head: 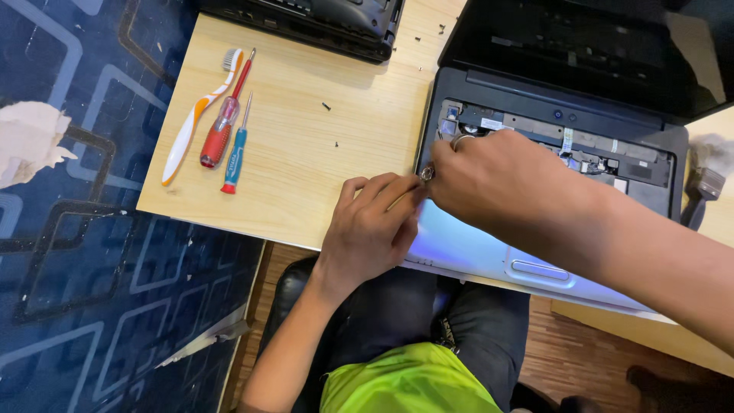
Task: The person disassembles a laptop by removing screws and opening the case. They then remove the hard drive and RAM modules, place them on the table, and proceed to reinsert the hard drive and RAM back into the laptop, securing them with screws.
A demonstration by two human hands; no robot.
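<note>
An open laptop point(474, 245) with its keyboard taken out lies on the wooden table point(306, 153), its inner parts point(581, 149) bare. My right hand point(497, 180), a ring on one finger, reaches across to the laptop's left edge, fingers curled around a small tool with a silver end point(427, 173). My left hand point(371, 226) meets it there from below. Its fingertips pinch the thin light shaft point(399, 200) of what looks like the same tool. The tool's tip is hidden between the hands.
A white and orange toothbrush point(191, 122), a red screwdriver point(222, 126) and a small blue screwdriver point(235, 157) lie on the table's left part. A second black laptop point(321, 23) sits at the far edge, with loose screws point(326, 106) scattered nearby. Blue patterned carpet point(76, 229) lies left.
</note>
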